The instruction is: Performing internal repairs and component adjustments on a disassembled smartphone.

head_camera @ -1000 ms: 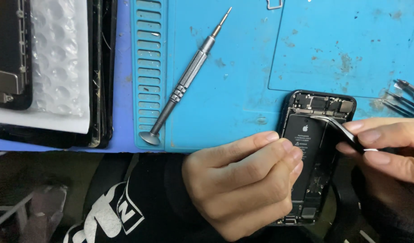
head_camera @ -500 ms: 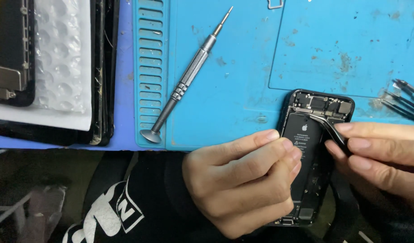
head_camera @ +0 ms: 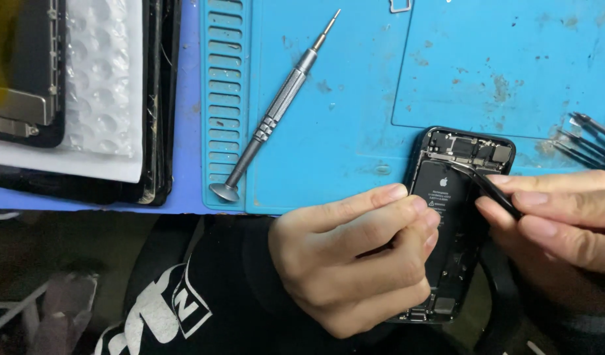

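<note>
- At the far left I see a stack of dark phone screens [head_camera: 26, 72] with a sheet of white bubble wrap [head_camera: 102, 85] lying over them, all on the blue worktop [head_camera: 187, 98].
- Next comes a blue repair mat [head_camera: 355, 98], its left edge ribbed with slots, its surface stained.
- A grey precision screwdriver [head_camera: 276, 112] lies slantwise on the mat, tip up to the right, round cap down by the mat's near edge, well apart from both hands.
- My left hand [head_camera: 355, 263] sits knuckles up just off the worktop's near edge, fingers curled; its grip is closed round the left side of the opened phone [head_camera: 457, 217], fingertips resting on the black battery.
- The phone lies back-open, its top end on the mat, its lower end past the worktop's edge and partly hidden behind the left hand.
- My right hand [head_camera: 565, 223] comes in from the right, fingers stretched and pinched shut on dark tweezers [head_camera: 490, 187], whose tip reaches the parts near the phone's top.
- Behind the right hand, more thin dark tools [head_camera: 588, 138] lie on the mat at the right edge.
- Below, a black garment with white print [head_camera: 171, 309] fills the foreground.
</note>
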